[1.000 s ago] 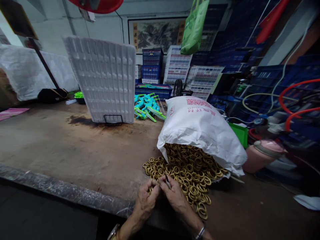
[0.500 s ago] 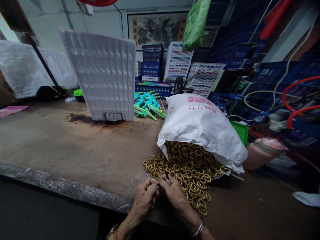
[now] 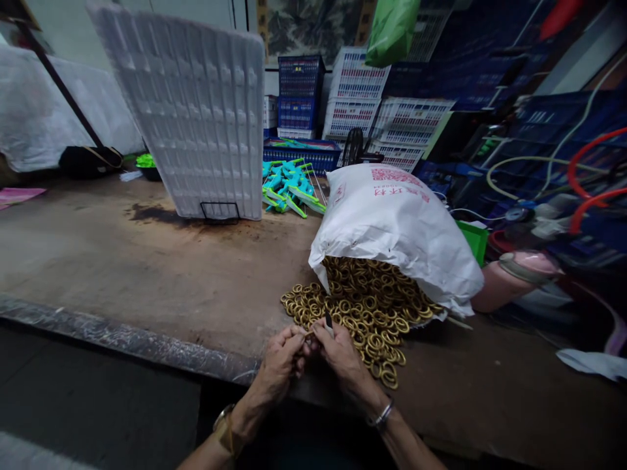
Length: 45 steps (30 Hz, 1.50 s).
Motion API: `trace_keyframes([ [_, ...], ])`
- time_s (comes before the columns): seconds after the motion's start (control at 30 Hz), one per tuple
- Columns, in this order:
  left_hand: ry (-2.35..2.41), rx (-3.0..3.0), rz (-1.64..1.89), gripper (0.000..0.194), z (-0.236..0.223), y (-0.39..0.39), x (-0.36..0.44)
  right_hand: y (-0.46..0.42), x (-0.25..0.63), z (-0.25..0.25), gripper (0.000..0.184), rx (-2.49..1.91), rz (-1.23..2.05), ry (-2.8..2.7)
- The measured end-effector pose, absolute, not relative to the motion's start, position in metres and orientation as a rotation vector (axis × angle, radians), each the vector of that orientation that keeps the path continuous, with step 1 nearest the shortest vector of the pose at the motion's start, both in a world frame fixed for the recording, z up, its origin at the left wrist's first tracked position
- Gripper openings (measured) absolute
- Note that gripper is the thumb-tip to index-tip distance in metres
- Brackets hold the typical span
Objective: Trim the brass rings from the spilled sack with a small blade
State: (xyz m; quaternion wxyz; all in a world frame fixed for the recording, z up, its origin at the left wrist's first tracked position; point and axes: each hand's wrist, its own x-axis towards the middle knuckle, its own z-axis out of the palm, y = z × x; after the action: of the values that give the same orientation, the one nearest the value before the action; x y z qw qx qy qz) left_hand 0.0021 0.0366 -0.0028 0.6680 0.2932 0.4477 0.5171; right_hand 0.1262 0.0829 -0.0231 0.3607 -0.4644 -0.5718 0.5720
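Just short of the brass-coloured ring pile (image 3: 367, 323), the left hand (image 3: 280, 359) pinches what looks like one ring (image 3: 309, 335); the right hand (image 3: 345, 359), fingertips meeting it, grips a small dark-tipped tool (image 3: 328, 320). Apparently that ring is being worked, calling next for steady fingers. Beyond lies the white sack (image 3: 386, 219).

Pinching one brass-coloured ring (image 3: 309, 335) with the left hand (image 3: 280, 357), partly hidden. Gripping a thin, dark-tipped tool (image 3: 329, 323) with the right hand (image 3: 345, 357), with the tip upward. Holding both hands close together, just before a heap of similar rings (image 3: 372, 326). To see behind them: a white sack (image 3: 392, 215), lying on the brown table (image 3: 230, 281) with open mouth toward the hands. To see farther back: a pale ribbed panel (image 3: 196, 117), slightly tilted, at a black wire stand (image 3: 219, 203); then turquoise-and-green parts (image 3: 290, 185) and stacked crates (image 3: 358, 81).
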Motion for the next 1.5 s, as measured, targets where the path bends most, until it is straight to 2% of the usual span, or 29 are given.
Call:
trace_keyframes([
  [0.33, 0.985, 0.621, 1.183, 0.024, -0.003, 0.034, 0.001, 0.082, 0.125, -0.013, 0.029, -1.203, 1.377, -1.581],
  [0.57, 1.034, 0.622, 1.236, 0.030, -0.006, 0.035, 0.001, 0.073, 0.129, -0.007, 0.018, -1.325, 0.831, -2.111],
  [0.73, 1.008, 0.663, 1.255, 0.031, -0.012, 0.034, 0.000, 0.066, 0.128, -0.009, 0.025, -1.330, 0.528, -2.346],
  [1.1, 1.098, 0.762, 1.265, 0.033, -0.012, 0.033, 0.001, 0.063, 0.126, -0.002, 0.031, -1.401, 0.378, -2.386],
  [1.33, 1.110, 0.861, 1.237, 0.033, -0.006, 0.028, -0.002, 0.066, 0.129, -0.005, 0.026, -1.422, 0.535, -2.356],
  [1.5, 1.099, 0.804, 1.255, 0.035, -0.008, 0.029, -0.002, 0.063, 0.128, -0.003, 0.025, -1.367, 0.497, -2.361],
])
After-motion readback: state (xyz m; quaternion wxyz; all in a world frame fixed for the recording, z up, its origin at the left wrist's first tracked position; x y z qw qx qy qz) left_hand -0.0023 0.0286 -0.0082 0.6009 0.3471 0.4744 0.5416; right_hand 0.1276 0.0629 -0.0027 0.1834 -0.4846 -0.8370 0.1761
